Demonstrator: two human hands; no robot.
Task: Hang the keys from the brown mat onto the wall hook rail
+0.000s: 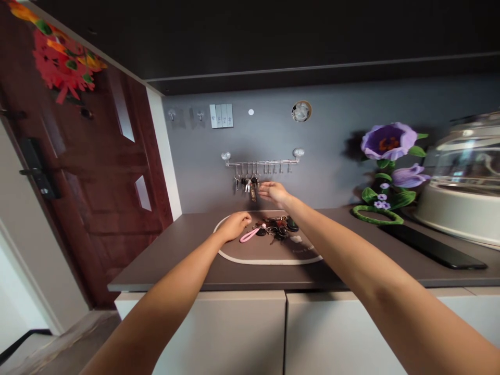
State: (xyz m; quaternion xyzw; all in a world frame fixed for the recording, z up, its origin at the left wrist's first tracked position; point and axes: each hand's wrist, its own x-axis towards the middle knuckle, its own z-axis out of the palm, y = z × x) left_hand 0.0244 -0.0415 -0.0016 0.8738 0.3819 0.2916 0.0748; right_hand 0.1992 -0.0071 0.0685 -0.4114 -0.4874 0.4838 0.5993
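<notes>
My right hand (274, 194) is raised by the wall with its fingers stretched out to the left. Its fingertips are right beside a bunch of keys (248, 185) hanging on the hooks of a clear rail (265, 162); whether they touch is hard to tell. A brown tag (252, 195) hangs among these keys. My left hand (234, 225) is low over the left part of an oval mat (250, 255), fingers curled, their inner side hidden. Just to its right lie a pink wrist strap (249, 236) and a pile of keys and dark fobs (278, 232).
At right stand purple flowers (388, 143) with a green ring base, a black phone-like slab (433, 247) and a clear-domed white appliance (461, 203). A dark shelf (273, 41) overhangs the counter (167, 255). Wall switches (221, 115) and a red-brown door (89, 182) are at left.
</notes>
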